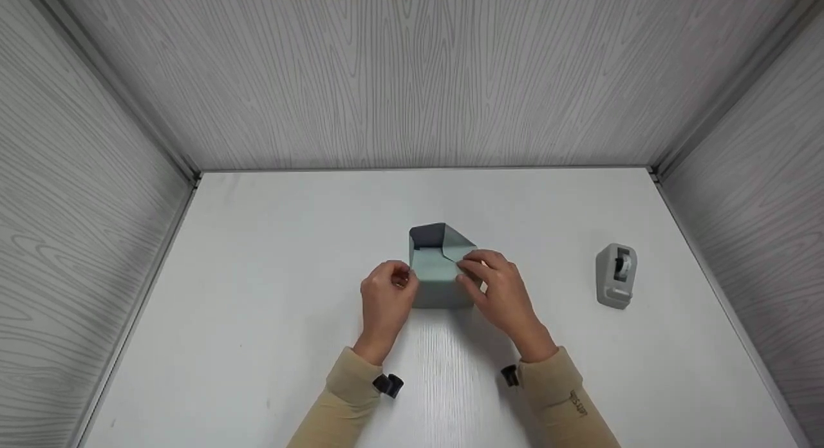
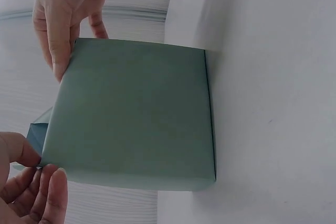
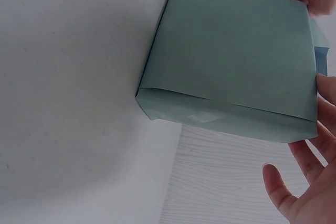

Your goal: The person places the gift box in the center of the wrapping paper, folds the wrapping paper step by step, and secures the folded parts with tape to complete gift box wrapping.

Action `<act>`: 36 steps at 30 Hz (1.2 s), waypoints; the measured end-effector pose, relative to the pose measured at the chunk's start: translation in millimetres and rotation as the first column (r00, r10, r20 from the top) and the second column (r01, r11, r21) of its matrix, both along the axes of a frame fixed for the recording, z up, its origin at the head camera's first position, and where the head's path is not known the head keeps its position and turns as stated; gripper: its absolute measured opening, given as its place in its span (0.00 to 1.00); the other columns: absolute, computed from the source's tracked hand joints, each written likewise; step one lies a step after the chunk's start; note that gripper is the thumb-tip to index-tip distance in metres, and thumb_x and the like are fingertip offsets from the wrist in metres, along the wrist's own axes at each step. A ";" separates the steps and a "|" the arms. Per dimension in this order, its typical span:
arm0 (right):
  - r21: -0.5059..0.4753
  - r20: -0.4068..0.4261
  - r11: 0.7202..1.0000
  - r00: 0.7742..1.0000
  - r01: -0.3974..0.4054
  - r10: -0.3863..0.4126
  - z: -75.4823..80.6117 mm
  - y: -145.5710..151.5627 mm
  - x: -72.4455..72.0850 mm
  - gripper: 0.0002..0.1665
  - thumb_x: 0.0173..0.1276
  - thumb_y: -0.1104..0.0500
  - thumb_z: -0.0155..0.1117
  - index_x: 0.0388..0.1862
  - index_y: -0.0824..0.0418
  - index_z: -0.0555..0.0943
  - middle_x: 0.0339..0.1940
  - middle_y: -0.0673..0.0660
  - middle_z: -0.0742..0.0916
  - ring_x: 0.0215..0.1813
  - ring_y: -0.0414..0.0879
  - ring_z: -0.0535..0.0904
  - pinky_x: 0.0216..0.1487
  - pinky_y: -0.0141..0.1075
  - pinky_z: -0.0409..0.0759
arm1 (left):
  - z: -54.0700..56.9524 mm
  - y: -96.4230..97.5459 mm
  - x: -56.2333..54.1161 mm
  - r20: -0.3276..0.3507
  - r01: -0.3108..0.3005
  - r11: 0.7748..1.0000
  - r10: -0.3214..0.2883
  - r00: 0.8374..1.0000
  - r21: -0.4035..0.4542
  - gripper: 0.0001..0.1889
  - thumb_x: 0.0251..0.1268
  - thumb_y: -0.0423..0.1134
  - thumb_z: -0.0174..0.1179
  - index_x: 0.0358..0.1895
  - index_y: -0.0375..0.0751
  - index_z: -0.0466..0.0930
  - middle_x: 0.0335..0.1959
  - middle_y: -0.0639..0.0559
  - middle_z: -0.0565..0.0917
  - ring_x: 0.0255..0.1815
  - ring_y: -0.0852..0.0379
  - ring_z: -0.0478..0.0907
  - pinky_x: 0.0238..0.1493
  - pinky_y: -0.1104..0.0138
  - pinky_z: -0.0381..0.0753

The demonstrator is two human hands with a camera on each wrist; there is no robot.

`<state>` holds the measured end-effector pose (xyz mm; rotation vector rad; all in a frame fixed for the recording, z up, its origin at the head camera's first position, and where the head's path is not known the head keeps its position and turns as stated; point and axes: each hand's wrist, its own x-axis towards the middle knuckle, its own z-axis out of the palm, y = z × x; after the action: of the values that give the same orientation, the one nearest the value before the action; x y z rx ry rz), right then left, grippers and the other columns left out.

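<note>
A pale green paper box (image 1: 440, 297) stands on the table, its far top part open onto a dark inside. A folded flap (image 1: 456, 241) leans over its far right corner. At the near left top corner, my left hand (image 1: 389, 300) pinches the paper edge between thumb and curled fingers. My right hand (image 1: 505, 297) touches the top edge and flap on the right side, fingers mostly straight. In the right wrist view, the thumb of that hand (image 3: 323, 182) stands apart from the box. The near side of the box (image 2: 131, 114) looks flat and smooth.
A grey tape dispenser (image 1: 616, 276) with a roll of tape stands to the right on the white table (image 1: 270, 255). Wood-grain panels (image 1: 412, 74) enclose the table at the back and both sides.
</note>
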<state>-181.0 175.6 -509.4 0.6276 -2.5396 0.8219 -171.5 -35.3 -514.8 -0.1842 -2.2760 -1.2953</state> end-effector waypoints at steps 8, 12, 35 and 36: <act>-0.012 -0.027 1.000 1.000 -0.015 0.015 -0.3 0.5 -1.5 0.12 0.68 0.56 0.68 0.46 0.60 0.87 0.49 0.54 0.83 0.54 0.49 0.78 0.48 0.48 0.74 | 2.7 -0.7 -2.5 0.003 -0.032 0.999 0.032 0.999 -0.023 0.02 0.57 0.29 0.62 0.29 0.38 0.83 0.24 0.53 0.83 0.23 0.63 0.79 0.26 0.67 0.79; -0.009 -0.022 1.000 1.000 -0.015 0.014 0.2 0.5 -1.7 0.12 0.68 0.56 0.68 0.46 0.61 0.87 0.49 0.54 0.83 0.53 0.49 0.78 0.50 0.47 0.75 | 3.6 -1.2 -5.1 0.011 -0.037 0.999 0.037 0.999 -0.032 0.02 0.58 0.30 0.63 0.29 0.39 0.83 0.23 0.54 0.83 0.23 0.62 0.78 0.27 0.66 0.78; -0.020 -0.036 1.000 0.999 -0.016 0.015 -0.2 -0.2 -0.5 0.12 0.68 0.56 0.69 0.46 0.59 0.87 0.49 0.53 0.83 0.53 0.49 0.78 0.50 0.48 0.74 | 13.5 -5.1 -16.9 -0.017 -0.068 0.991 0.066 0.998 -0.120 0.06 0.63 0.32 0.61 0.27 0.42 0.82 0.12 0.56 0.77 0.12 0.63 0.70 0.17 0.66 0.68; -0.018 -0.031 1.000 0.999 -0.015 0.015 -0.1 -0.3 -0.5 0.12 0.68 0.55 0.68 0.47 0.59 0.87 0.49 0.53 0.83 0.53 0.49 0.78 0.50 0.48 0.74 | 14.3 -5.1 -17.1 -0.019 -0.065 0.990 0.064 0.998 -0.123 0.06 0.63 0.32 0.60 0.28 0.41 0.82 0.12 0.56 0.77 0.12 0.63 0.69 0.16 0.66 0.67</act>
<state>-181.5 175.4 -509.6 0.6491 -2.4991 0.8334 -188.7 -40.3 -500.5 -0.1612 -2.3311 -1.1180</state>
